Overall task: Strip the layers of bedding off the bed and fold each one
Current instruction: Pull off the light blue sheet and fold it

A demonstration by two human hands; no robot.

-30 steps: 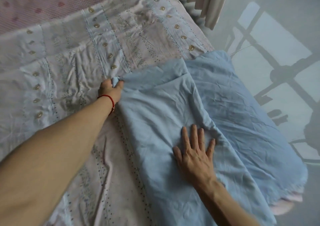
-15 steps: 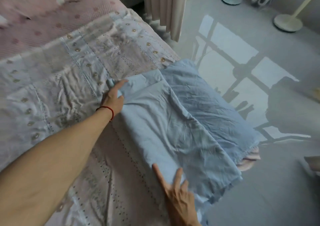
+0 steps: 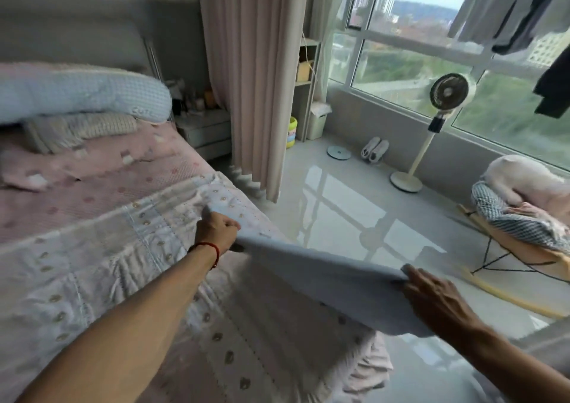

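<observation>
Half a second before, the folded blue sheet (image 3: pixel 324 282) had lain flat on the bed under both hands; it was now lifted off the bedding and stretched in the air between them, over the bed's near right corner and the floor (image 3: pixel 354 205) beside it. The left hand (image 3: pixel 217 233), a red string at its wrist, had gone from resting on the sheet's far corner to a clenched grasp on that end. The right hand (image 3: pixel 431 291) had risen from pressing the near edge flat and gripped the other end, fingers curled over the fold. The view had swung up too, taking in the pale patterned cover (image 3: pixel 101 267) spread on the bed (image 3: pixel 92 186), a rolled blue quilt (image 3: pixel 83 94) near the headboard, the curtain (image 3: pixel 253 78), a standing fan (image 3: pixel 447 94) and the window (image 3: pixel 431 47).
</observation>
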